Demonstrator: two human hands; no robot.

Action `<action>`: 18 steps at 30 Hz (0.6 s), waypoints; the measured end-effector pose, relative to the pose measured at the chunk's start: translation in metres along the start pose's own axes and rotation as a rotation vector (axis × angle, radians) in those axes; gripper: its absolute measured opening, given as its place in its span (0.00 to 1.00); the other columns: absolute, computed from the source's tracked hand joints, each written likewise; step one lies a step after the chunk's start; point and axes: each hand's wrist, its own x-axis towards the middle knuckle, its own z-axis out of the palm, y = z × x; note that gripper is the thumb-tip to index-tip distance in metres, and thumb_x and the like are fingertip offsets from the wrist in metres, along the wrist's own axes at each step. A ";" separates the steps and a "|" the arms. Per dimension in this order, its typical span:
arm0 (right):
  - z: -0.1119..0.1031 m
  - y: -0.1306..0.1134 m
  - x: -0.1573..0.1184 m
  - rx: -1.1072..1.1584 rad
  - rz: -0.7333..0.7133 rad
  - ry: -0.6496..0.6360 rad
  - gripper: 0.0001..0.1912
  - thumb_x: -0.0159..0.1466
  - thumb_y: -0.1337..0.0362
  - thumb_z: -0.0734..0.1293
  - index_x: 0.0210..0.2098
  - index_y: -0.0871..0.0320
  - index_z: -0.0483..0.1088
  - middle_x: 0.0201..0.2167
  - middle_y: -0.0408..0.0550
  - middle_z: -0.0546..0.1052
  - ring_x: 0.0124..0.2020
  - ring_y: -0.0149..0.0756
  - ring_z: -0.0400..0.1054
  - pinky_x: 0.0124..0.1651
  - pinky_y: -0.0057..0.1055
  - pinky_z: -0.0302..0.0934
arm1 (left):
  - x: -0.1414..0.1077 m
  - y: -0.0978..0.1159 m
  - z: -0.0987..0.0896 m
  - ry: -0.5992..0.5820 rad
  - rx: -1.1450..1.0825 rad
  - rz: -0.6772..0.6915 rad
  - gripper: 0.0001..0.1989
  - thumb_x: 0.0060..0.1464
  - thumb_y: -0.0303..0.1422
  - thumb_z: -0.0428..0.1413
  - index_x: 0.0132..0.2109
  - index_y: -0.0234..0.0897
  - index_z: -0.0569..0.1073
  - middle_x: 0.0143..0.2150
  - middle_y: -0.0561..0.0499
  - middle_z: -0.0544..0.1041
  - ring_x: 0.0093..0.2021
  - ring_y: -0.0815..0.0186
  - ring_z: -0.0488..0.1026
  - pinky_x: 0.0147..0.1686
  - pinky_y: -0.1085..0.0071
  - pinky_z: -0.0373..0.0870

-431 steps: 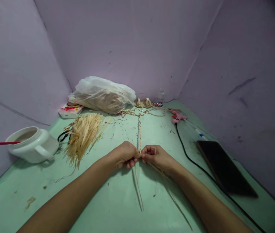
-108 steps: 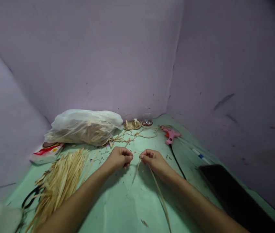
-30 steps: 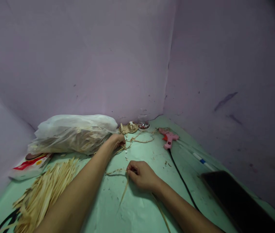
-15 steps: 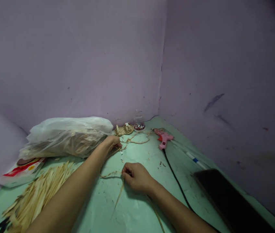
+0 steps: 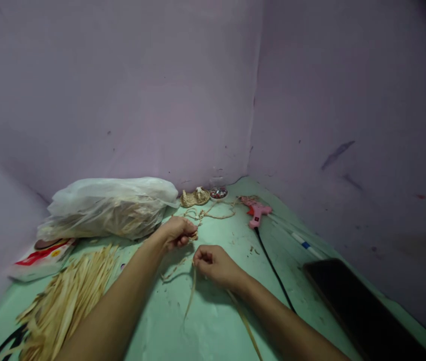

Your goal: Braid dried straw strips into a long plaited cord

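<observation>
In the middle of the green table, my left hand [image 5: 179,232] is closed on a thin braided cord of dried fibre [image 5: 218,216], part of which lies looped on the table beyond it. My right hand [image 5: 215,264], lower and to the right, pinches the braid's loose end, where a flat straw strand [image 5: 191,296] hangs from the fingertips. Another pale strand [image 5: 246,321] runs from under my right wrist toward the near edge. A slack stretch of braid [image 5: 173,272] sags between the hands. The fingers partly hide what they grip.
A plastic bag of fibre [image 5: 111,208] and a pile of straw strips [image 5: 72,296] lie left. Small woven slippers [image 5: 194,198] and a tub of beads [image 5: 218,193] stand at the wall. A pink glue gun [image 5: 257,213], its black cable, a marker [image 5: 305,244] and a dark phone [image 5: 359,311] are right.
My left hand has come nearer to my right hand, drawing the cord with it. My right hand keeps its pinch. The view has shifted slightly.
</observation>
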 end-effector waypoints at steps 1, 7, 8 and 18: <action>-0.001 0.000 0.001 0.075 0.004 -0.007 0.03 0.50 0.68 0.60 0.22 0.60 0.64 0.17 0.39 0.63 0.19 0.25 0.53 0.24 0.23 0.47 | -0.007 -0.007 -0.001 -0.058 -0.119 0.005 0.07 0.43 0.29 0.55 0.24 0.33 0.62 0.19 0.54 0.68 0.12 0.79 0.55 0.11 0.81 0.47; -0.002 -0.001 -0.002 0.158 -0.034 0.024 0.07 0.54 0.63 0.61 0.23 0.60 0.62 0.17 0.38 0.59 0.19 0.24 0.49 0.23 0.23 0.44 | -0.031 -0.033 -0.006 -0.103 -0.432 0.096 0.09 0.37 0.18 0.54 0.30 0.29 0.67 0.21 0.52 0.70 0.17 0.75 0.65 0.18 0.79 0.63; -0.002 -0.001 -0.004 0.153 -0.041 0.024 0.08 0.54 0.62 0.61 0.23 0.60 0.61 0.17 0.37 0.58 0.20 0.25 0.49 0.23 0.23 0.44 | -0.032 -0.033 -0.007 -0.084 -0.436 0.111 0.08 0.37 0.17 0.54 0.29 0.29 0.67 0.21 0.52 0.69 0.17 0.75 0.65 0.17 0.79 0.63; 0.001 -0.009 -0.009 0.313 -0.107 0.134 0.13 0.56 0.55 0.61 0.25 0.59 0.61 0.21 0.40 0.61 0.24 0.28 0.54 0.28 0.25 0.50 | -0.029 -0.033 0.002 0.094 -0.388 0.212 0.07 0.35 0.19 0.56 0.25 0.31 0.66 0.17 0.54 0.68 0.16 0.73 0.66 0.16 0.78 0.63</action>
